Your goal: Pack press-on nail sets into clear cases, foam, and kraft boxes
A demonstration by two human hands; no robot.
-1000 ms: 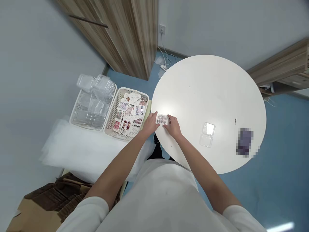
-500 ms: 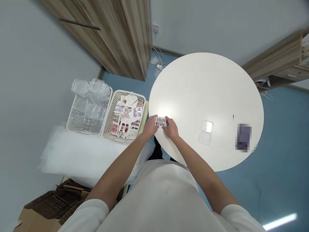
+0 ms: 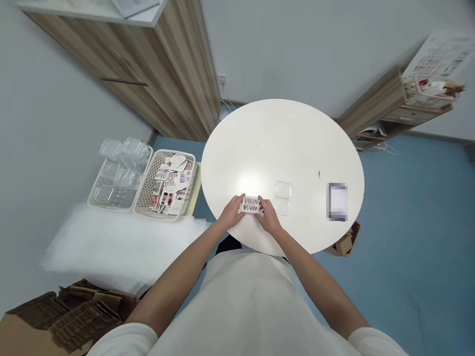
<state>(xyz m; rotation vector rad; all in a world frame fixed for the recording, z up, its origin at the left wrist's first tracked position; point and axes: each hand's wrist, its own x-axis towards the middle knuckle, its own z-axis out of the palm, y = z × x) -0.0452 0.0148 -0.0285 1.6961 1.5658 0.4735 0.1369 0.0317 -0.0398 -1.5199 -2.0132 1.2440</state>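
my white card (image 3: 251, 204) with two rows of silvery-mauve nail-shaped pieces (image 3: 250, 207), my white sleeve (image 3: 128, 338), white counter (image 3: 282, 143), white hole-patterned basket (image 3: 147, 187), brown streaked wood-grain cabinet (image 3: 180, 79), blue floor (image 3: 408, 222), grey wall (image 3: 297, 44)

The head camera looks forward-down over the table (image 3: 293, 138).

We see plain grey walls (image 3: 297, 49), blue floor (image 3: 419, 222). Wood-grain cabinet (image 3: 181, 74) with white top (image 3: 85, 11) stands upper left, wall socket (image 3: 221, 79) just beside it; we note another wood-grain unit (image 3: 374, 105) at right. Rounded white table (image 3: 297, 138) in the middle, bright glare (image 3: 249, 184) on it.
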